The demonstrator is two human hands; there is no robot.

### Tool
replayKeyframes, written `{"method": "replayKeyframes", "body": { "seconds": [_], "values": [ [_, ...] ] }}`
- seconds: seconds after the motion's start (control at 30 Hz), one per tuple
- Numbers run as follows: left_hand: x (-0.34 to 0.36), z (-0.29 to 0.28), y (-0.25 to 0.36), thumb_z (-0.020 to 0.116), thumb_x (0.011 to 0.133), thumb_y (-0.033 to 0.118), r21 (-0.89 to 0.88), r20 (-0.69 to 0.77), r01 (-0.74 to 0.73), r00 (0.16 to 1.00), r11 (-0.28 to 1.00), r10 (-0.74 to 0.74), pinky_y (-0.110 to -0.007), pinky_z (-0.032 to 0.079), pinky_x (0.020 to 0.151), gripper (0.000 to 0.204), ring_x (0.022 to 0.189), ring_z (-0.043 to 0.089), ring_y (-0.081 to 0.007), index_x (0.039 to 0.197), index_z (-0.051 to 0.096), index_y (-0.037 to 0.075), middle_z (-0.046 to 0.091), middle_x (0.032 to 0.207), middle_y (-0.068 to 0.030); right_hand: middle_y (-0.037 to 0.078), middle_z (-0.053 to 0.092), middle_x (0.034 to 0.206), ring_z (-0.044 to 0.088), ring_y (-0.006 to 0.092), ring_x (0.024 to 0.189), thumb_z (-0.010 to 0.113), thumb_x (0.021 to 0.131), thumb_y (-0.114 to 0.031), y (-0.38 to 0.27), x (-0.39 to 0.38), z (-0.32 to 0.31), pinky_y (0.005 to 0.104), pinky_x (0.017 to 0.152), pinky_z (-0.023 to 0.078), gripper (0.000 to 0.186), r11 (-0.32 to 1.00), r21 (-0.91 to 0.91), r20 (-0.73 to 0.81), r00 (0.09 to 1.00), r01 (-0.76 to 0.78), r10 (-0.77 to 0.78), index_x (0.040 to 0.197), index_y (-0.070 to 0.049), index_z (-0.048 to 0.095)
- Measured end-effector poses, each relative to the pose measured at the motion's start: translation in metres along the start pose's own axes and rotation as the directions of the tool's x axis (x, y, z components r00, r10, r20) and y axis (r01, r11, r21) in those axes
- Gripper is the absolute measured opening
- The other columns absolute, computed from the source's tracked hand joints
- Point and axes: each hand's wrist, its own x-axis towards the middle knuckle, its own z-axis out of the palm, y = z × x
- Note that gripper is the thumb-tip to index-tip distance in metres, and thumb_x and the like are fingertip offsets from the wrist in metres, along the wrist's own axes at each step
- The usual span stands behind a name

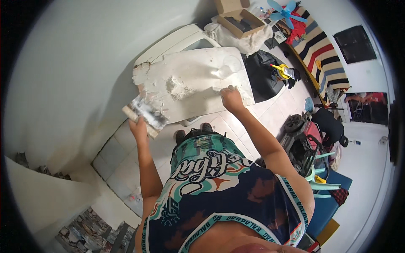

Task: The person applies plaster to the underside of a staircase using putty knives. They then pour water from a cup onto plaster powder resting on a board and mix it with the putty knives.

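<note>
My left hand (138, 127) is closed on the edge of a flat rectangular tool (147, 114), which has a smeared grey-white face and pale wood-like edges. It is held at the near left corner of a worn white board (202, 107). Loose white powder (179, 89) lies in a small heap on that board. Over the board's right side my right hand (232, 99) is curled, with a small pale piece showing at its fingers, too blended with the board to name. Beyond that hand stands a clear container (230, 65).
A white plastic chair (177, 40) is behind the board. To the right lie black plastic (263, 69) and a can (280, 75) with a yellow-handled tool on it. An open cardboard box (242, 23) sits at the back. A stroller-like wheeled frame (295, 126) stands at right.
</note>
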Motion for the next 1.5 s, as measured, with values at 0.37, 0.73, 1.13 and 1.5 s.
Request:
{"method": "replayKeyframes", "body": {
  "seconds": [0.37,0.73,1.13,1.5],
  "values": [
    [-0.017,0.005,0.023,0.054,0.088,0.003,-0.047,0.026,-0.016,1.0,0.999,0.017,-0.033,0.043,0.092,0.046,0.109,0.055,-0.0246,0.13,0.038,-0.005,0.052,0.124,-0.0167,0.006,0.062,0.103,0.052,0.0276,0.096,0.054,0.077,-0.006,0.006,-0.059,0.005,0.0407,0.081,0.039,0.014,0.99,0.094,0.005,0.994,0.106,-0.107,0.09,-0.008,0.061],
    [-0.014,0.007,0.016,0.055,0.087,0.002,-0.027,0.056,-0.062,0.996,0.998,0.063,-0.032,0.043,0.091,0.042,0.107,0.056,-0.0228,0.127,0.042,-0.005,0.054,0.121,-0.0148,0.015,0.058,0.116,0.051,0.0343,0.105,0.071,0.074,-0.019,0.01,-0.066,0.002,0.0455,0.087,0.042,0.04,0.954,0.299,0.097,0.995,-0.03,0.001,0.11,-0.005,0.059],
    [-0.017,0.004,0.013,0.054,0.088,0.002,-0.059,0.089,-0.085,0.992,0.995,0.09,-0.031,0.043,0.09,0.041,0.104,0.056,-0.021,0.127,0.042,-0.004,0.055,0.119,-0.0141,0.02,0.053,0.124,0.052,0.031,0.115,0.086,0.06,-0.018,0.043,0.081,0.011,0.0365,0.097,0.043,0.081,0.556,0.755,-0.056,0.811,-0.347,0.582,0.123,0.003,0.04],
    [-0.031,-0.03,-0.004,0.056,0.087,0.004,-0.152,-0.056,0.002,0.998,0.988,-0.011,-0.032,0.043,0.091,0.04,0.105,0.056,-0.0225,0.124,0.043,-0.004,0.055,0.119,-0.0155,0.022,0.055,0.118,0.051,0.036,0.114,0.074,0.067,-0.015,-0.013,0.089,0.003,0.046,0.105,0.034,0.068,0.982,0.178,-0.01,0.998,0.059,-0.058,0.125,-0.002,0.041]
  ]
}}
